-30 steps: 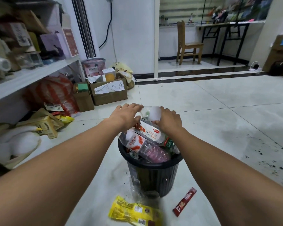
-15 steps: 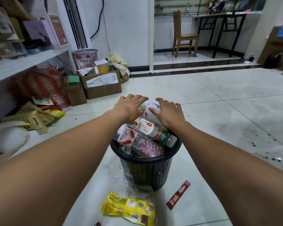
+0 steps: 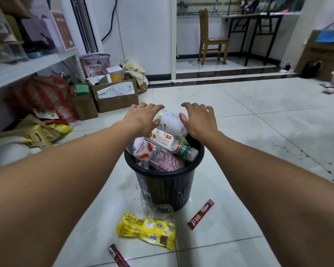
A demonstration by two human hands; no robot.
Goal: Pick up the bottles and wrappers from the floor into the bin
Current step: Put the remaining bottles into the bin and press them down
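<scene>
over bin (image 3: 163, 174) rim, left hand (image 3: 143, 118), right hand (image 3: 199, 121) (both spread) flank bottle (image 3: 172, 122).

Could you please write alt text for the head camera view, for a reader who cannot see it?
A person's left hand and right hand, both open, flank a white bottle topping a black bin heaped with bottles on a tiled floor. A yellow wrapper, a red sachet and a dark red sachet lie near it.

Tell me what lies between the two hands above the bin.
Head view: a white bottle, topping the full bin, lies between left hand and right hand.
</scene>
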